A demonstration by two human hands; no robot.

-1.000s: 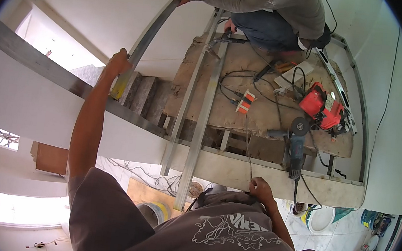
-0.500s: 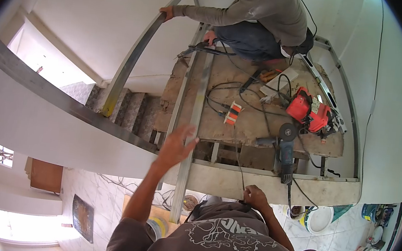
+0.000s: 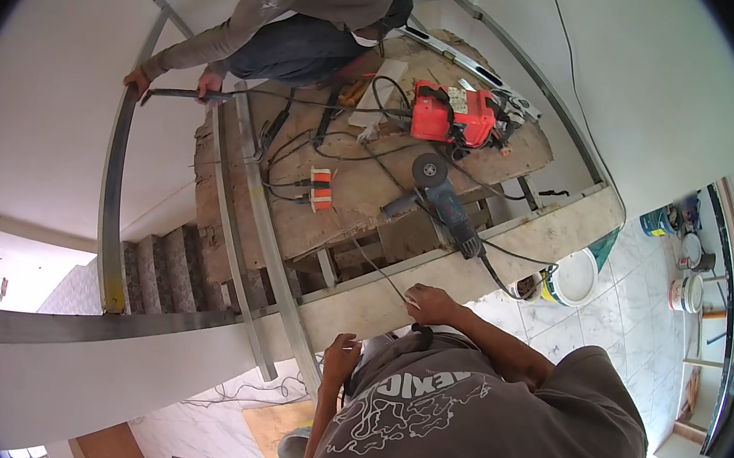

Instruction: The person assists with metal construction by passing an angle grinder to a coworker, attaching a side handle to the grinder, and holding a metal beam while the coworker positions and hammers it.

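White walls around a stair opening: upper hold on the bar reduced to one.

Nearest you, your left hand is now down at your waist, off the curved bar; its fingers are loosely bent, and whether they grip anything you cannot be told from this view. Your right hand sits beside it, thumb and forefinger apparently pinching one thin cord, which lies just ahead of your shirt and runs towards the platform. In my judgement, the change leaves the bar's steadiness to the other person and its foot on the lower rail.

Counted onward from your position: two straight metal bars across the platform's near edge; one angle grinder; one orange-and-white outlet block on the rough board; one red case; one spirit level. Farthest, one other person crouches, a hand closed around the single curved bar.
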